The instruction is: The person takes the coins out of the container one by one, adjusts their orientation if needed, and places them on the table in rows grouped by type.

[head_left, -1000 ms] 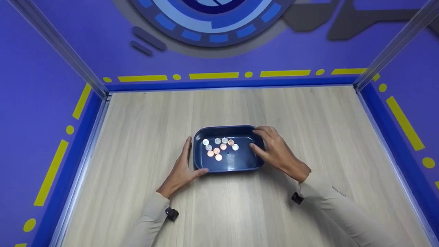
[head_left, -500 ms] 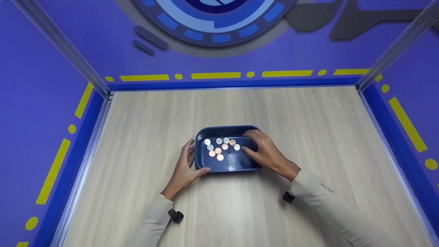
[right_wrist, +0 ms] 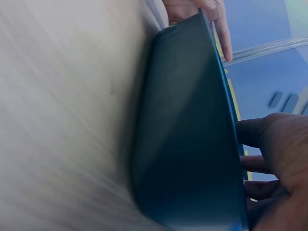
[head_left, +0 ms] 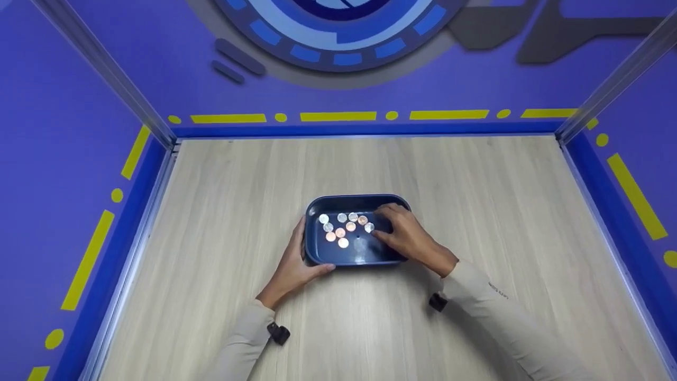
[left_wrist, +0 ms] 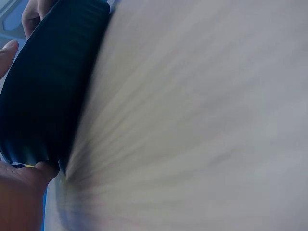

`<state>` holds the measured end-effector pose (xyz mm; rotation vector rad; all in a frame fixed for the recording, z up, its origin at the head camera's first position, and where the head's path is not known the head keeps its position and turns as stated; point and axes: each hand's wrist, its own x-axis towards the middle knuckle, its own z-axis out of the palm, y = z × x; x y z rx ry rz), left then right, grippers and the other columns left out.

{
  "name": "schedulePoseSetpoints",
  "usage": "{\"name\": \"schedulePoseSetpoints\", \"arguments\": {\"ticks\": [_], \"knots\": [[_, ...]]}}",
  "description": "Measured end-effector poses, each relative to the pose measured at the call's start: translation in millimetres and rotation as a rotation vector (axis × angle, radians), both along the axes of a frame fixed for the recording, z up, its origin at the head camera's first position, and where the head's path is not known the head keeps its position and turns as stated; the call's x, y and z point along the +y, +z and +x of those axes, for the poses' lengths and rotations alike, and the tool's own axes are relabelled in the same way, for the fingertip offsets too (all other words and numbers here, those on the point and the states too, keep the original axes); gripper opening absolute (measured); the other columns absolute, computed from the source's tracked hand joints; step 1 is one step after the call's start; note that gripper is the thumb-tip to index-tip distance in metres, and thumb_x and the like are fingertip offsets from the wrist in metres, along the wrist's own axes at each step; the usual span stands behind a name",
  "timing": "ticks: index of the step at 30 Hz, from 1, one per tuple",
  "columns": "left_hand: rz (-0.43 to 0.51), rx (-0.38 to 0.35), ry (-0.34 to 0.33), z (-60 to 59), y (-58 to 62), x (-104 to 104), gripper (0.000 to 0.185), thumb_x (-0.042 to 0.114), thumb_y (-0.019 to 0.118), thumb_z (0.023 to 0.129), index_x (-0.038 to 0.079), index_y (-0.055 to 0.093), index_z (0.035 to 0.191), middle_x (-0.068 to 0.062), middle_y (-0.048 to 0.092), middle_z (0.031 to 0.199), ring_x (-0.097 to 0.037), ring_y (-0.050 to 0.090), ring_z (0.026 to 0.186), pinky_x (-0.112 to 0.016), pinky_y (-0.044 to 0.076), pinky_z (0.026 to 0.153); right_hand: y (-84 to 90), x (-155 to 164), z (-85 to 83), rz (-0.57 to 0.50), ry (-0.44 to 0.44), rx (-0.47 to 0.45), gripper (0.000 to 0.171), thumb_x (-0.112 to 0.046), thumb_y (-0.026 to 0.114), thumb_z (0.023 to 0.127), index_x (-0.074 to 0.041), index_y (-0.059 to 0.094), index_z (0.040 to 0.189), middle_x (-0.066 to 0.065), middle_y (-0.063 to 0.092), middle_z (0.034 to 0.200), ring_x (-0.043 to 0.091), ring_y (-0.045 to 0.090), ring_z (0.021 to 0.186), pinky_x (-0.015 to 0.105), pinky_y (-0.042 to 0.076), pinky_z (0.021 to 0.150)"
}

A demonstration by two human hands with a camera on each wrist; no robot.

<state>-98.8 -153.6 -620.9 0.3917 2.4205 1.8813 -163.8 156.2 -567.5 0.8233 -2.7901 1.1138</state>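
Observation:
A dark blue rectangular tray (head_left: 359, 257) with rounded corners stands on the table in the head view. Several silver and copper coins lie flat inside it, mostly toward its left half; the rightmost silver coin (head_left: 369, 227) is beside my right thumb. My left hand (head_left: 293, 269) holds the tray's near-left corner, thumb along the near rim and fingers against the left wall. Reaching over the right wall, my right hand (head_left: 410, 235) has its thumb and fingers inside the tray, spread apart. Whether the thumb touches that coin is hard to tell. In both wrist views the tray's outer wall (right_wrist: 183, 120) hides the coins.
The pale wood table (head_left: 254, 174) extends around the tray on all sides. Blue-purple panels with yellow markings (head_left: 338, 116) enclose it at the back, left and right, joined by metal corner posts (head_left: 592, 98). A black wrist camera (head_left: 278, 333) sits on each sleeve.
My right hand has moved left, further into the tray, bringing its thumb to the rightmost silver coin. My left hand has closed in against the tray's left wall. The coins keep their arrangement.

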Motion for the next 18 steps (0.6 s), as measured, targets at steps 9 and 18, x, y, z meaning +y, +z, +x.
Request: {"name": "schedulePoseSetpoints", "arguments": {"ticks": [9,18], "knots": [[-0.03,-0.002,0.027,-1.4,-2.0,3,0.135,0.024,0.103,0.079,-0.001,0.012,0.175,-0.024,0.019,0.181,-0.043,0.022,0.166,-0.057,0.018,0.134,0.3,-7,-6.7,0.018,-0.027,-0.133,0.04,-0.007,0.089,0.09,0.01,0.076,0.124,0.023,0.076,0.116,0.036,0.069,0.108,0.054,0.057,0.096],[-0.055,-0.031,0.036,1.3,-4.6,1,0.134,0.026,0.102,0.081,0.003,0.011,0.176,-0.022,0.019,0.181,-0.043,0.023,0.165,-0.059,0.019,0.133,-7.9,-16,-13.0,0.063,-0.073,-0.145,0.027,0.001,0.086,0.087,0.007,0.081,0.113,0.02,0.078,0.108,0.036,0.069,0.104,0.055,0.056,0.093]]}}
